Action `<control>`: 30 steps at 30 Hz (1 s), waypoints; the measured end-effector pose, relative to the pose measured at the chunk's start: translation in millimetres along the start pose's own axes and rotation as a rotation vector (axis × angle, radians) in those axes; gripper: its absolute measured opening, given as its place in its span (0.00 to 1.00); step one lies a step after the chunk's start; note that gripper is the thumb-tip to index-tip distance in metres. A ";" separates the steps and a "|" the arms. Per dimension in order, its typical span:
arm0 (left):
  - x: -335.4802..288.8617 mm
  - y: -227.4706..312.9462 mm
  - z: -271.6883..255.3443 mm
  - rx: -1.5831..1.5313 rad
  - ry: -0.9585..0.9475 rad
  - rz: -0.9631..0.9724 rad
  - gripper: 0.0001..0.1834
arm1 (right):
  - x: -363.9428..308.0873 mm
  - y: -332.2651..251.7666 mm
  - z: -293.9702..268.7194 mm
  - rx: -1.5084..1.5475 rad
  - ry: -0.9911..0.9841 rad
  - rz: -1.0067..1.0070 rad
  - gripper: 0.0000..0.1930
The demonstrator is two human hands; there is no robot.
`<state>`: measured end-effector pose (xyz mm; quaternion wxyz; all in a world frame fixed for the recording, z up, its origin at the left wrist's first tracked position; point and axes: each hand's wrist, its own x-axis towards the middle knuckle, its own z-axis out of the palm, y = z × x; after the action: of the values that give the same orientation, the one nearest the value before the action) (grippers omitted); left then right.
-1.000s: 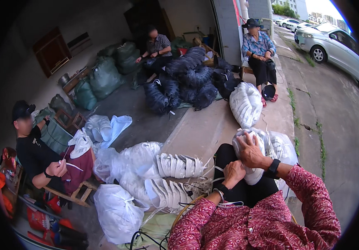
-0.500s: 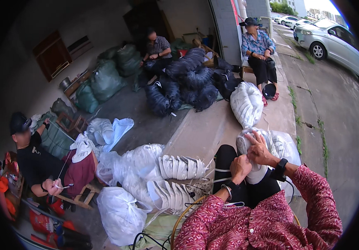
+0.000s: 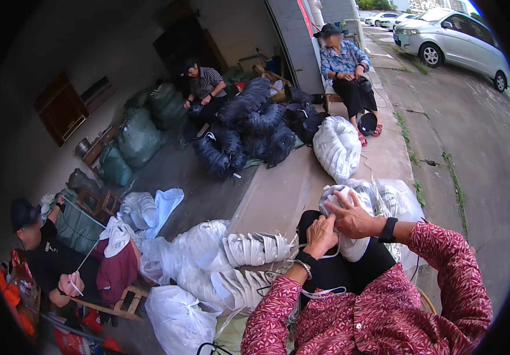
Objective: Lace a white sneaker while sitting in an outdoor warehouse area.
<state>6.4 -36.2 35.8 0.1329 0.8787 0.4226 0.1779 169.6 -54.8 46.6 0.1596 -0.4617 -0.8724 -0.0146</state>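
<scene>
On my lap rests a white cap (image 3: 354,249), its rounded top facing away from me. My left hand (image 3: 321,235) has its fingers pinched together at the cap's left side. The right hand (image 3: 356,219) grips the same cap from the right, with fingers bent over its top and thumb toward the left hand. A thin white cord (image 3: 326,291) lies across my black trousers below. What is between my fingertips is too small to make out.
Left of my legs lie two stacks of nested white caps (image 3: 258,248) and a white plastic bag (image 3: 181,319). Ahead are a bagged white bundle (image 3: 336,148) and black bundles (image 3: 261,118). Three people sit nearby: one at left (image 3: 59,260), two farther off. Cars (image 3: 453,41) stand at right.
The whole view has shifted slightly. My right fingers, raised and spread before, now bend lower over the cap. The left hand stays against it. The person at left has moved a hand.
</scene>
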 end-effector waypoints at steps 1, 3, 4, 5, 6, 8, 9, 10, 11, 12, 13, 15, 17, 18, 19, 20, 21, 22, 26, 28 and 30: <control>5.6 -3.3 -2.2 0.025 -0.088 -0.004 0.20 | 1.8 0.4 -3.3 -0.115 0.015 -0.142 0.09; 13.8 -6.7 -3.6 0.051 -0.198 -0.035 0.16 | 4.9 2.3 -9.4 -0.283 -0.007 -0.354 0.11; 16.4 -7.2 -3.7 0.070 -0.244 -0.043 0.15 | 6.4 2.9 -11.4 -0.302 -0.001 -0.386 0.10; 19.5 -7.5 -3.9 0.095 -0.274 -0.063 0.17 | 6.4 4.3 -13.1 -0.270 -0.047 -0.368 0.10; 20.7 -7.0 -3.7 0.082 -0.298 -0.088 0.18 | 6.8 5.4 -13.8 -0.256 -0.030 -0.383 0.11; 20.1 -5.6 -3.3 0.102 -0.315 -0.075 0.22 | 4.8 7.3 -12.6 -0.198 0.009 -0.359 0.10; 19.2 -5.5 -4.0 0.109 -0.306 -0.078 0.22 | 3.3 8.5 -11.2 -0.182 0.021 -0.353 0.10; 17.3 -5.8 -5.2 0.060 -0.286 -0.063 0.21 | 1.9 10.0 -9.6 -0.149 0.062 -0.349 0.10; 13.8 -6.6 -6.7 0.016 -0.292 -0.051 0.20 | 0.6 11.0 -7.6 -0.140 0.063 -0.325 0.09; 10.7 -7.1 -7.7 0.016 -0.283 -0.039 0.20 | -1.1 12.5 -5.7 -0.158 0.022 -0.296 0.07; 7.9 -6.7 -8.5 -0.065 -0.278 -0.041 0.18 | -2.5 14.8 -4.8 -0.154 0.028 -0.274 0.08; 4.4 -5.2 -8.0 -0.198 -0.254 -0.017 0.15 | -5.5 18.2 -2.6 -0.142 0.044 -0.253 0.08; 4.4 -1.7 -6.2 -0.200 -0.204 0.005 0.14 | -7.1 21.9 -2.2 -0.141 0.031 -0.228 0.09; 4.1 0.5 -5.0 -0.202 -0.207 -0.004 0.14 | -7.6 23.9 -2.5 -0.092 0.013 -0.196 0.09; 4.3 2.6 -4.0 -0.187 -0.168 0.025 0.13 | -8.0 25.8 -3.1 -0.071 -0.061 -0.151 0.10; 4.0 4.4 -3.2 -0.186 -0.155 0.032 0.13 | -7.8 27.8 -3.6 -0.040 -0.106 -0.106 0.10; 3.8 5.8 -2.9 -0.184 -0.122 0.046 0.12 | -8.0 29.9 -4.5 0.025 -0.081 -0.106 0.09; 3.6 7.0 -2.6 -0.175 -0.111 0.054 0.12 | -8.0 31.9 -5.1 0.026 -0.126 -0.103 0.09; 3.1 8.3 -3.0 -0.146 -0.085 0.115 0.13 | -6.3 35.7 -3.8 0.086 -0.135 -0.079 0.09; 3.1 7.4 -3.8 -0.133 -0.077 0.122 0.14 | -5.2 36.2 -1.9 0.091 -0.157 -0.048 0.08; 3.6 5.8 -4.7 -0.101 -0.096 0.173 0.14 | -4.2 36.5 0.0 0.132 -0.105 -0.062 0.08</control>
<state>10.5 -36.5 42.9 0.1812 0.9116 0.3289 0.1676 201.4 -37.2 41.0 0.1431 -0.4230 -0.8926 0.0624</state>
